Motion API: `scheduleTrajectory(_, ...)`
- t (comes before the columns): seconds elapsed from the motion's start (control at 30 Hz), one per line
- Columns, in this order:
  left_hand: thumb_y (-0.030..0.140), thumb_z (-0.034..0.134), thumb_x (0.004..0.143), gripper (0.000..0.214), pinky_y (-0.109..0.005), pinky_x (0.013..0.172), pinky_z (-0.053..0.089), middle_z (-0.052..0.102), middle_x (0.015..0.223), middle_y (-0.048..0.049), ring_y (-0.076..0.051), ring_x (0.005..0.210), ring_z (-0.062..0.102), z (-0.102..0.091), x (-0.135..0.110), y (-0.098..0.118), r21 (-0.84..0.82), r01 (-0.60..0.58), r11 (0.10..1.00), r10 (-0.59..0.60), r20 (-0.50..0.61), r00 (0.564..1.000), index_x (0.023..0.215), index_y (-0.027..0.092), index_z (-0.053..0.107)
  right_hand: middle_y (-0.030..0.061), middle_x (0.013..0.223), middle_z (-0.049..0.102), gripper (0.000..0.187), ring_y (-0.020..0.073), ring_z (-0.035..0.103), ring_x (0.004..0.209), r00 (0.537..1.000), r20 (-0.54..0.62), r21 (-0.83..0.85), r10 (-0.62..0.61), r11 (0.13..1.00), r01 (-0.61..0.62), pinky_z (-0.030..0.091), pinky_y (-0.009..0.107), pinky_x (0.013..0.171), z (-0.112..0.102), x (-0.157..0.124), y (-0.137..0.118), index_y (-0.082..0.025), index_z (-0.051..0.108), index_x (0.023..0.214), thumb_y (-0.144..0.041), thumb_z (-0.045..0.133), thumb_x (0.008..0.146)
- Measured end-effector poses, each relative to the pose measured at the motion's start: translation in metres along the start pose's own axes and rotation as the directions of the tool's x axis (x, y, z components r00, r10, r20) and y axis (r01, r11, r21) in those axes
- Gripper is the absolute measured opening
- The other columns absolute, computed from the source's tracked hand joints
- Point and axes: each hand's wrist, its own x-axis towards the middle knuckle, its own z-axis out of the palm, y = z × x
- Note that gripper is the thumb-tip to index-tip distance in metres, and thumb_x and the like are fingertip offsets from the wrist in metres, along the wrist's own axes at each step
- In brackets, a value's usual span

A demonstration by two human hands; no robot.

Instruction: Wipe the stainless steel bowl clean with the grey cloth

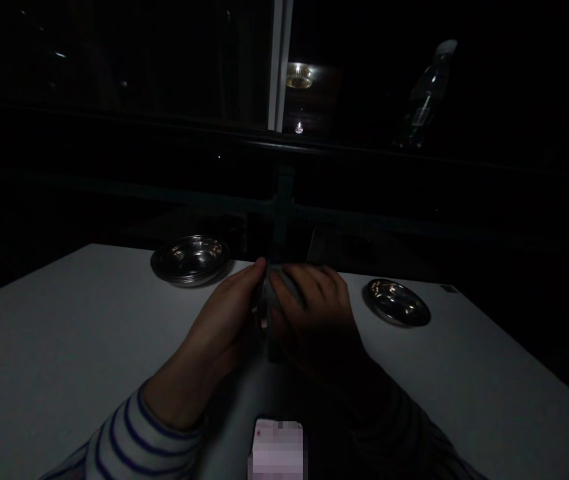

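Observation:
My left hand is closed round the side of a shiny metal dish, which stands nearly edge-on over the table so that only a narrow strip of it shows. Against the dish's other side, my right hand presses a grey cloth with bent fingers. Some of the cloth hangs below the hands in shadow. Most of the dish is hidden by my fingers and the dark.
Stacked metal dishes stand at the table's back left. A single metal dish lies at the right. A lit phone is on the white table near me. Behind, a clear bottle stands by the dark window.

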Motion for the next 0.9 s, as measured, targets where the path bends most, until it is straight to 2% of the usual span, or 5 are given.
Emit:
scheduleTrajectory(0.17, 0.023, 0.059, 0.076, 0.013, -0.017, 0.05, 0.044, 0.061, 0.06, -0.0008, -0.008, 0.052, 0.055, -0.002, 0.001, 0.003, -0.064, 0.0, 0.998, -0.003, -0.056, 0.998, 0.071, 0.012, 0.064, 0.0065, 0.116, 0.06, 0.034, 0.0204, 0.047, 0.108, 0.994, -0.03, 0.053, -0.101, 0.993, 0.103, 0.026, 0.047, 0.098, 0.004, -0.002, -0.008, -0.015, 0.053, 0.118, -0.026, 0.04, 0.088)
scheduleTrajectory(0.4, 0.025, 0.061, 0.075, 0.012, -0.017, 0.048, 0.043, 0.063, 0.062, 0.0003, -0.008, 0.052, 0.055, -0.001, 0.001, -0.001, -0.04, -0.011, 0.999, 0.012, 0.01, 1.0, 0.076, 0.015, 0.066, 0.0093, 0.122, 0.056, 0.037, 0.0226, 0.046, 0.111, 0.999, -0.031, 0.047, -0.019, 0.999, 0.021, 0.034, 0.044, 0.094, 0.002, 0.0, 0.001, -0.011, 0.053, 0.118, -0.028, 0.039, 0.089)
scheduleTrajectory(0.57, 0.029, 0.064, 0.072, 0.014, -0.017, 0.049, 0.042, 0.062, 0.059, 0.0006, -0.008, 0.052, 0.055, -0.004, 0.004, 0.004, -0.01, -0.065, 0.998, 0.064, -0.084, 0.994, 0.07, 0.015, 0.066, 0.005, 0.127, 0.053, 0.034, 0.0202, 0.041, 0.119, 0.985, -0.009, 0.059, -0.171, 0.983, 0.171, 0.032, 0.045, 0.097, 0.007, -0.002, -0.003, -0.016, 0.052, 0.119, -0.024, 0.039, 0.089)
scheduleTrajectory(0.8, 0.036, 0.066, 0.068, 0.021, -0.02, 0.053, 0.043, 0.066, 0.064, -0.0004, -0.011, 0.057, 0.058, -0.004, 0.0, 0.002, 0.116, -0.116, 0.986, 0.127, -0.087, 0.988, 0.076, 0.016, 0.067, 0.0112, 0.127, 0.052, 0.037, 0.0222, 0.041, 0.12, 0.998, -0.039, 0.127, -0.051, 0.99, 0.055, 0.035, 0.042, 0.097, 0.002, 0.001, 0.004, -0.01, 0.052, 0.119, -0.025, 0.04, 0.088)
scheduleTrajectory(0.9, 0.033, 0.067, 0.068, 0.019, -0.019, 0.051, 0.043, 0.065, 0.062, 0.0001, -0.01, 0.055, 0.057, -0.005, 0.0, 0.003, 0.064, -0.092, 0.994, 0.099, -0.114, 0.988, 0.073, 0.015, 0.066, 0.0093, 0.127, 0.052, 0.036, 0.0229, 0.04, 0.12, 0.992, -0.017, 0.126, -0.123, 0.984, 0.125, 0.034, 0.043, 0.097, 0.004, -0.001, 0.002, -0.013, 0.053, 0.119, -0.026, 0.041, 0.087)
